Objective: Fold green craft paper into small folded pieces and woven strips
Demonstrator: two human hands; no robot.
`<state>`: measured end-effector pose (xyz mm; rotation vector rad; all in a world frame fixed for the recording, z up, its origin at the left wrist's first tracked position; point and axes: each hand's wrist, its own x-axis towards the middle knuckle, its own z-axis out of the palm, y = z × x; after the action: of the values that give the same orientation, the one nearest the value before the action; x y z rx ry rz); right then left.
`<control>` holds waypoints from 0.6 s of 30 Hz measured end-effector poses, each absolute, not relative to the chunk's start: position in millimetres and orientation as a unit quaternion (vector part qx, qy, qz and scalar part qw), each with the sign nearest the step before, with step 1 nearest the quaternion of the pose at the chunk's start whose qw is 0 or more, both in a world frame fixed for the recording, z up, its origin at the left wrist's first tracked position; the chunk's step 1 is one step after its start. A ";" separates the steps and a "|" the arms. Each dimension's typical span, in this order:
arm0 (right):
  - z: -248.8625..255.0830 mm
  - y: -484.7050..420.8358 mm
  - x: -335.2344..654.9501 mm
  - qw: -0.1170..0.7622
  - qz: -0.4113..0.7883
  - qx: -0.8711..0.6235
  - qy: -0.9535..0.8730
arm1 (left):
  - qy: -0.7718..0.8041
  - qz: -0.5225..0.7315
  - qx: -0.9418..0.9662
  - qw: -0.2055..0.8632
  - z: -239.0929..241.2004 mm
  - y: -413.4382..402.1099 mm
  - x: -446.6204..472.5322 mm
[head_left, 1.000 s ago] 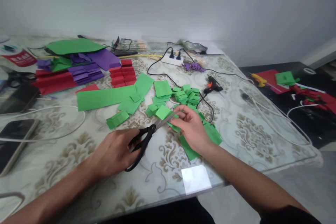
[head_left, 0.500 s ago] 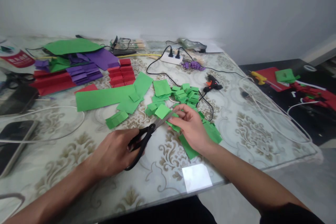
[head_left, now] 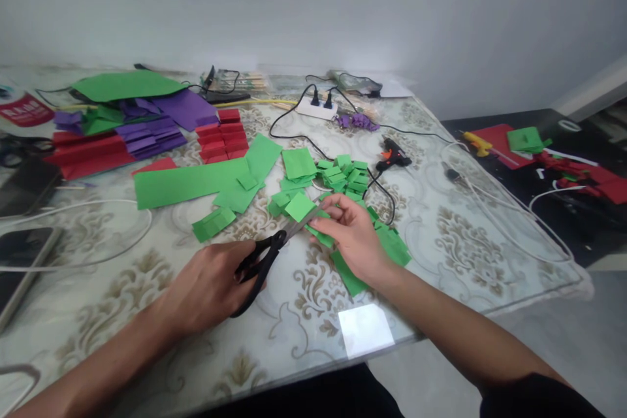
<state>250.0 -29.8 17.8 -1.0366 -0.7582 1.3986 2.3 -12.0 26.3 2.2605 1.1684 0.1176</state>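
1. Pale table with tan floral motifs and a glossy top (head_left: 274,353): supports the paper stock in front of me. A black side surface (head_left: 590,137) lies beyond its right end.
2. Long, flat green paper strip (head_left: 191,183): lies left of centre, beyond my left hand (head_left: 210,284), beside the folded red paper stack (head_left: 223,137).
3. My left hand: fingers curled through and around the black handles of the metal-bladed scissors (head_left: 279,241), closed on them. The blades point away and to the right, toward my other hand.
4. My right hand (head_left: 350,235): thumb and fingers pressed together, pinching a small green paper piece (head_left: 321,233) at the scissor tips, right of the blades.
5. White rectangular power strip (head_left: 317,107): set toward the rear, two black plugs inserted.
6. Black glue gun with an orange part (head_left: 393,155): lies on the table, to the right of and beyond my right hand.
7. Pile of small folded green paper pieces (head_left: 343,175): located just beyond my right hand.
8. Bright green paper square (head_left: 300,207): at the far side of the blades. I cannot tell whether it joins the pinched piece.
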 end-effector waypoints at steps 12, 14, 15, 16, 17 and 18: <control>16.3 -29.4 249.3 0.584 0.599 -0.440 -0.325 | 0.445 0.044 0.852 0.273 24.4 -12.8 1.6; 15.5 -29.3 249.6 0.583 0.601 -0.439 -0.326 | 0.451 0.037 0.851 0.267 26.4 -12.3 2.6; 15.1 -29.2 249.8 0.583 0.601 -0.439 -0.327 | 0.453 0.031 0.851 0.266 27.6 -11.9 3.2; 14.8 -29.1 250.0 0.582 0.600 -0.440 -0.329 | 0.454 0.024 0.851 0.263 28.7 -11.5 3.8; 14.5 -29.1 250.2 0.581 0.599 -0.441 -0.330 | 0.455 0.017 0.851 0.262 29.8 -11.2 4.4; 14.3 -29.0 250.4 0.581 0.598 -0.442 -0.331 | 0.457 0.012 0.851 0.260 30.7 -11.0 4.9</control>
<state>250.4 -29.0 14.3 -1.0329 -0.7733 1.3977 4.9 -11.0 30.7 2.3042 1.2368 0.0335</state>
